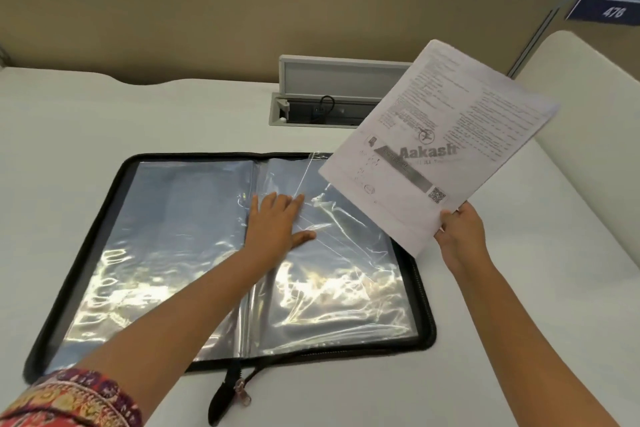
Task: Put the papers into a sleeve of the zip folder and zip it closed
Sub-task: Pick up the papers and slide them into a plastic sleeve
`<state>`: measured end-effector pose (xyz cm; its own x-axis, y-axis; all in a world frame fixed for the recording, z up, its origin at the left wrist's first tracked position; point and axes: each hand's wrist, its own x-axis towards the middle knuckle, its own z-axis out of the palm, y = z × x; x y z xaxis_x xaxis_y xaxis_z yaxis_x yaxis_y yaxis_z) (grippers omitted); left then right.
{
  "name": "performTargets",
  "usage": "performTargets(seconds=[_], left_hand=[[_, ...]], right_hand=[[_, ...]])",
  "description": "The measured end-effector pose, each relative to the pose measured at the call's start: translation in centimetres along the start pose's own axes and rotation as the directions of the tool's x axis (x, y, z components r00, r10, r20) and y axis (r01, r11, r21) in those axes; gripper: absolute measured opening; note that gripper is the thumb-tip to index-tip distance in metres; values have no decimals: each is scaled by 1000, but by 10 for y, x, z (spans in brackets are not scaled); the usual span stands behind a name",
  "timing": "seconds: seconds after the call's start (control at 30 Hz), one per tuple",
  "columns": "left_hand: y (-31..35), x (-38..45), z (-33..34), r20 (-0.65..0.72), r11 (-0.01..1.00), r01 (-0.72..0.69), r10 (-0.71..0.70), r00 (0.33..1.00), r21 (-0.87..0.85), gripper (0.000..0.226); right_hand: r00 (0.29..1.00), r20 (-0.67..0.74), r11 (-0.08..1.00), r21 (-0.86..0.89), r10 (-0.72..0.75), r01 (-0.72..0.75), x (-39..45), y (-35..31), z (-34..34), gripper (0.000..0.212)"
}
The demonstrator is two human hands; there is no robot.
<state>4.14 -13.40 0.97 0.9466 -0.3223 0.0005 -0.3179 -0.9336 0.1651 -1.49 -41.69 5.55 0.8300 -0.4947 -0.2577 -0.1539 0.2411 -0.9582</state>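
The papers (pixel 440 146) hide the zip folder's (pixel 104 225) far right corner; their small print is unreadable.

1. The black zip folder with clear plastic sleeves (pixel 104 218) lies open on the white table (pixel 69 121).
2. The left hand (pixel 277 222) rests flat on its right-hand sleeve, near the spine.
3. The right hand (pixel 460 232) holds the printed white papers (pixel 443 139) above the folder's far right corner, apparently not touching it.
4. A grey cable box with raised lid (pixel 332 97) sits behind the folder.

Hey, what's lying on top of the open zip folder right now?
Only the left hand, flat on the clear sleeves of the zip folder. The papers are held above it in the right hand. Glare hides whether the sleeves contain anything.
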Motion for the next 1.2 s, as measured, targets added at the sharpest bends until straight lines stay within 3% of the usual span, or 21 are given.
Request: performTargets(seconds=[0.27, 0.43, 0.57, 0.67, 0.8, 0.93, 1.0, 1.2], left_hand=[[4, 12, -16, 100, 998, 50, -54, 994, 35, 100], [8, 41, -29, 85, 994, 45, -53, 995, 99, 46], [12, 69, -32, 42, 980, -39, 31, 999, 195, 32], [14, 83, -26, 83, 990, -74, 64, 995, 123, 33], [9, 90, -16, 84, 998, -19, 23, 996, -55, 38], [4, 93, -15, 83, 999, -25, 29, 996, -45, 73], [4, 93, -13, 81, 1000, -19, 21, 996, -22, 79], [6, 84, -10, -27, 999, -29, 28, 999, -40, 55]], right_hand=[[1000, 11, 981, 191, 15, -17, 22, -14, 24, 45], [999, 34, 963, 267, 31, -39, 32, -20, 38, 43], [999, -11, 957, 287, 47, -42, 49, -23, 39, 45], [999, -28, 953, 301, 38, -28, 59, -29, 40, 49], [999, 43, 942, 333, 34, -47, 67, -31, 43, 43], [995, 81, 931, 357, 57, -82, 78, -30, 58, 44], [992, 110, 937, 337, 56, -90, 83, -28, 68, 47], [988, 146, 945, 314, 42, -87, 96, -26, 100, 47]])
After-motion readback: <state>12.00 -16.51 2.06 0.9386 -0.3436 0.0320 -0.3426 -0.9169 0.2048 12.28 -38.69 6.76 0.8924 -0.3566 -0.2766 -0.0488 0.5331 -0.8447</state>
